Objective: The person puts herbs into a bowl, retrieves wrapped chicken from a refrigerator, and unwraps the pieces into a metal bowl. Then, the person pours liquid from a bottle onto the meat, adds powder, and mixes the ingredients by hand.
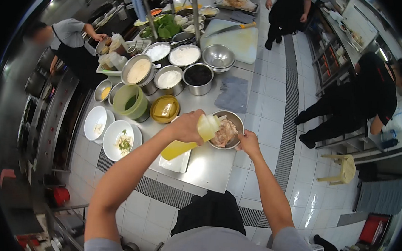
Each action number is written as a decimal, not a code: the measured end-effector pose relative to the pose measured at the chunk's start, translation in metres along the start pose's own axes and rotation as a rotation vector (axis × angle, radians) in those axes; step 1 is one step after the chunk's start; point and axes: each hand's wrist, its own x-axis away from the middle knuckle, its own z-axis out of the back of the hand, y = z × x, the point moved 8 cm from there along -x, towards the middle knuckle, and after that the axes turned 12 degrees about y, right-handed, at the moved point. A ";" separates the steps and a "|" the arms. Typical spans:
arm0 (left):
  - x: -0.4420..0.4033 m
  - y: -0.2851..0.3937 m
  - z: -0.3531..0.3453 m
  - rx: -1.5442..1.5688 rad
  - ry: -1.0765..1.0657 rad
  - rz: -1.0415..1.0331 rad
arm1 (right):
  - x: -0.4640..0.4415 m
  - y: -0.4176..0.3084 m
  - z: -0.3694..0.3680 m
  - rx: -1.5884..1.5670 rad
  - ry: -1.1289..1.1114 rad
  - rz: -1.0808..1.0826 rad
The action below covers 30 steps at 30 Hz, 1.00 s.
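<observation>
My left hand (188, 126) is wrapped round a squeeze bottle (177, 150) of yellow liquid, likely oil. The bottle is tilted, its pale nozzle end over the near left part of a metal bowl (241, 123). Whether liquid is flowing out, I cannot tell. Pale pink raw meat pieces (225, 132) lie in the bowl. On the bowl's right rim, my right hand (249, 143) grips with its fingers closed. Under the bottle, a white rectangular tray (180, 164) lies on the steel table, partly hidden.
Two white bowls (111, 154) with food stand at left, near a green-filled tub (131, 103) and a yellow container (165, 108). Behind are several metal pots, a grey cloth (232, 94) and a knife (232, 28) on a cutting board (238, 45). Co-workers (359, 94) stand on both sides.
</observation>
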 end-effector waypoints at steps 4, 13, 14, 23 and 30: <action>0.019 -0.003 -0.007 0.317 0.105 0.081 | 0.012 -0.028 0.005 0.551 0.114 0.269; 0.035 0.032 0.004 0.647 0.412 -0.041 | 0.076 -0.222 0.023 0.222 -0.148 1.285; 0.041 0.032 0.005 0.652 0.509 -0.066 | 0.073 -0.231 0.022 0.194 -0.177 1.249; 0.235 0.040 -0.024 0.870 1.131 0.226 | 0.033 -0.104 -0.077 0.450 -0.571 1.157; 0.470 0.067 -0.187 0.845 1.670 0.830 | -0.070 -0.022 -0.117 0.597 -0.478 1.387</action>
